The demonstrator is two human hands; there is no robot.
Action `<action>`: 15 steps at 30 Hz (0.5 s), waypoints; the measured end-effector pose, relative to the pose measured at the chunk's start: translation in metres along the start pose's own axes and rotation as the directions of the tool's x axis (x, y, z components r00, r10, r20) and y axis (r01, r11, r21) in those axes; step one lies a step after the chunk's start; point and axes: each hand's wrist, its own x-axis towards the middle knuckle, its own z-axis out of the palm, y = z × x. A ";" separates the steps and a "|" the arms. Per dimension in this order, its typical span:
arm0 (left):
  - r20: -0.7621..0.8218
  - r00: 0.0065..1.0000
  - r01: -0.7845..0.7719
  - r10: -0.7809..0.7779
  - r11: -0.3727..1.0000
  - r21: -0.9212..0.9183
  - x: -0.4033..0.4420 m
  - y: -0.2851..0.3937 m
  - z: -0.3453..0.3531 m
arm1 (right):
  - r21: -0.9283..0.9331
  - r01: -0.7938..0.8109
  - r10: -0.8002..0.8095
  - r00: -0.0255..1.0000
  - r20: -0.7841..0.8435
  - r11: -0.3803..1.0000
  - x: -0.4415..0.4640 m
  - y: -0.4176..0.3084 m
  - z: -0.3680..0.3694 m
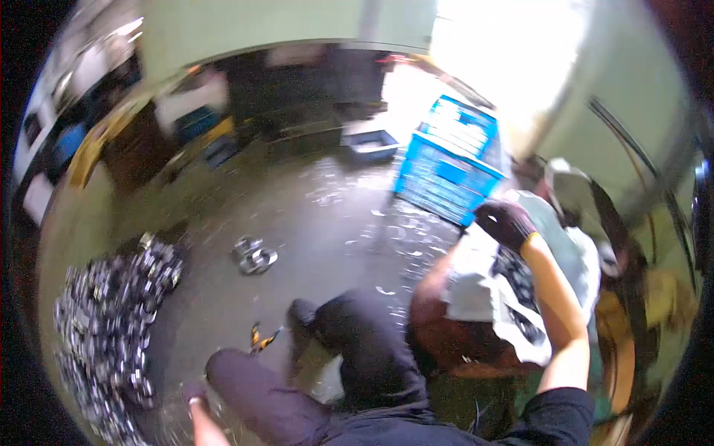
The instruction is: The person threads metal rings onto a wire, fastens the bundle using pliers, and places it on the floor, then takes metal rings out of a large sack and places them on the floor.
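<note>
**Blurry cam, can't read either grip**

From my end, the right hand (510, 226) is up by the top of the white sack (473, 295), which sits right of the legs (368, 346); can't tell if it's clamped on. Left hand (194, 393) is low by the left knee (230, 366), too smeary to call. Pliers (263, 340) on the floor (216, 297).

Small grey bin (370, 146) sits on the floor (312, 223), upper middle of the frame, with a blown-out bright opening (513, 48) up and right of it. Pale greenish wall (647, 82) on the upper right has dark cable-looking lines (628, 137). Upper left's mostly blur, including some blue thing (71, 141).
</note>
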 end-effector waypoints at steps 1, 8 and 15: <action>-0.286 0.958 -0.021 0.035 0.999 0.050 0.018 -0.017 -0.002 | -0.054 -0.108 0.112 0.992 0.065 0.993 -0.029 0.028 -0.009; -0.806 0.491 -0.715 -0.331 0.375 -0.590 0.044 0.005 -0.225 | 0.023 -0.676 0.604 0.674 0.425 0.737 -0.207 0.089 -0.015; -0.850 0.508 -0.840 0.137 0.296 -0.455 -0.190 0.206 -0.386 | 0.464 -0.737 0.328 0.650 0.685 0.491 -0.273 0.030 0.035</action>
